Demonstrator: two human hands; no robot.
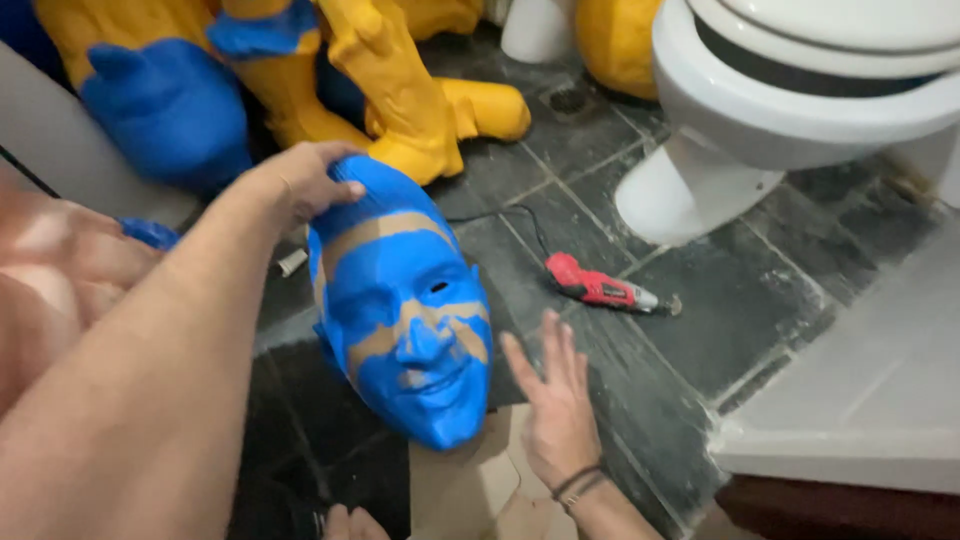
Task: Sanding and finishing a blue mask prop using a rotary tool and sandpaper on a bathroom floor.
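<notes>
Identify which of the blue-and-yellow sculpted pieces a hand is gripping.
The blue head with tan bands, gripped at its top by the left hand; the yellow leg pieces behind lie untouched.

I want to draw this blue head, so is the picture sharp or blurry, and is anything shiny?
Head view: the blue head looks fairly sharp, with soft light and a slight sheen on the forehead; the right hand is a little smeared at the fingers; the left hand on top is clear; the toilet shines bright white; the dark floor tiles show dull glare.

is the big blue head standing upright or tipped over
Tipped. The blue head leans with its face turned up and chin toward the floor; the left hand grips its crown, the right hand open beside it.
</notes>
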